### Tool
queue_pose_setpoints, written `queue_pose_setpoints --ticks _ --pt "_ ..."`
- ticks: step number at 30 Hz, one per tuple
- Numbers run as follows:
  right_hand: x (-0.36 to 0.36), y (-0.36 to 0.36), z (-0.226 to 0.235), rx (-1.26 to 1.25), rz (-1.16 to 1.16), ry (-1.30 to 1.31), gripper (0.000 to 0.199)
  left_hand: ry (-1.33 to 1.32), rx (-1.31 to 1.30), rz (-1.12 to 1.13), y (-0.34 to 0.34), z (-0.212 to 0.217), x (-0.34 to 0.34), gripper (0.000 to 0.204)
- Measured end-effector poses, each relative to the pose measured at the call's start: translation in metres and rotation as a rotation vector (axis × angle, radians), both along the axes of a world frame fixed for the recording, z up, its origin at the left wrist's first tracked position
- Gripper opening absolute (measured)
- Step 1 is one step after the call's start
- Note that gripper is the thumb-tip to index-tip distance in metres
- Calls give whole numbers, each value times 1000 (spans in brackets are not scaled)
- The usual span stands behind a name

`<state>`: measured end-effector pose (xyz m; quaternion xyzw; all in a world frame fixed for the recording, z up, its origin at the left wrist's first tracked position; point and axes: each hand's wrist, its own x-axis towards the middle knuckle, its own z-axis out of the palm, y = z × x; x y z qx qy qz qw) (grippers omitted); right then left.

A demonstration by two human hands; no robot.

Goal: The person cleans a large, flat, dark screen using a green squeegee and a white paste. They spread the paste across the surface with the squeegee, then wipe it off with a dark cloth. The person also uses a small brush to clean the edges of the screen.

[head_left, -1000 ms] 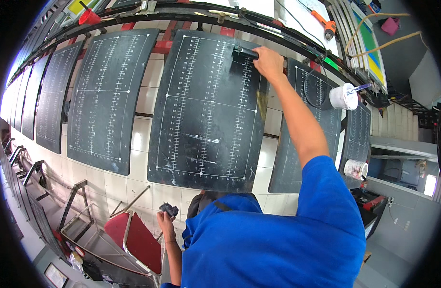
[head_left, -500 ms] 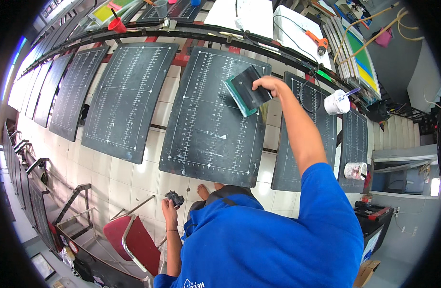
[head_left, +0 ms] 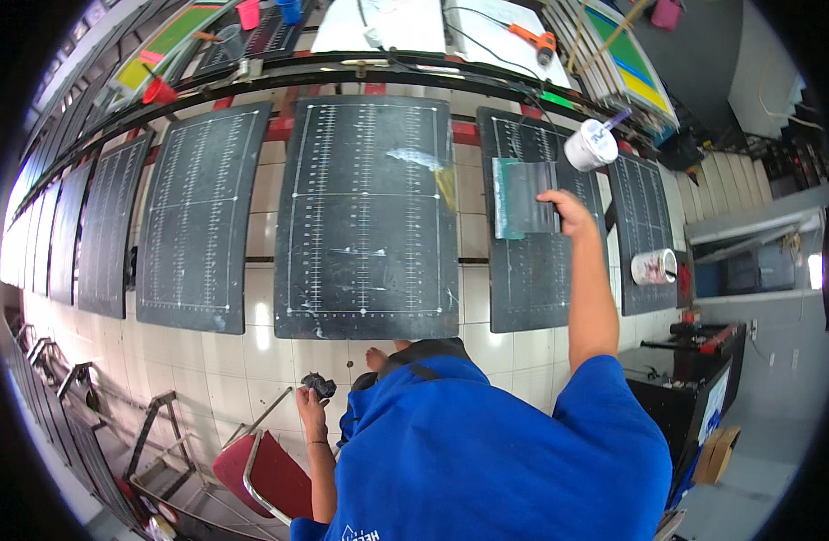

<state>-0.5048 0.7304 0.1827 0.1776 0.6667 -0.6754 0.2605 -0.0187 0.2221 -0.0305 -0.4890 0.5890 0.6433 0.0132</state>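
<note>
From where I stand, the fingers [head_left: 548, 197] of the right hand [head_left: 572, 215] are closed on the back edge of a wide, flat black-and-green squeegee [head_left: 527, 198], its pale edge turned to the person's left. The thumb lies on the upper face; the fingers beneath are hidden. Down by the person's left side, the left hand [head_left: 311, 410] pinches a crumpled dark grey cloth [head_left: 319, 386], bunched above the fingertips

The squeegee is over the black rectangular board with white scale lines [head_left: 522, 288] on the right; whether they touch, I can't tell. To carry so broad a blade well, I'd keep the grip firm at mid-width and the face level, lest residue drip, and steer its upper corner clear of the white round bucket [head_left: 591, 144] just beside it. The cloth is best kept away from the boards unless wanted

The right arm reaches forward and out, nearly straight, wrist bent inward with the back of the hand up; the left arm hangs low, hand near the red padded chair [head_left: 268, 478]. Between the arms, the central black board [head_left: 365, 261] bears a glossy whitish smear [head_left: 416, 160] at its upper right, beside a yellow stain [head_left: 445, 185]
</note>
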Motion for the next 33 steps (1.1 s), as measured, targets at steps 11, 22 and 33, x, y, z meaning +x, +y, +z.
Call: queue_pose_setpoints --ticks 11,22,33 --pt "144 -20 -72 1752 148 764 32 -34 -52 -162 -16 -4 -15 5" --pt "35 148 2 1129 17 254 43 -63 -93 -194 -13 20 -28 2" --pt "-15 237 -44 1245 103 0 75 -200 -246 -308 -45 25 17 3"
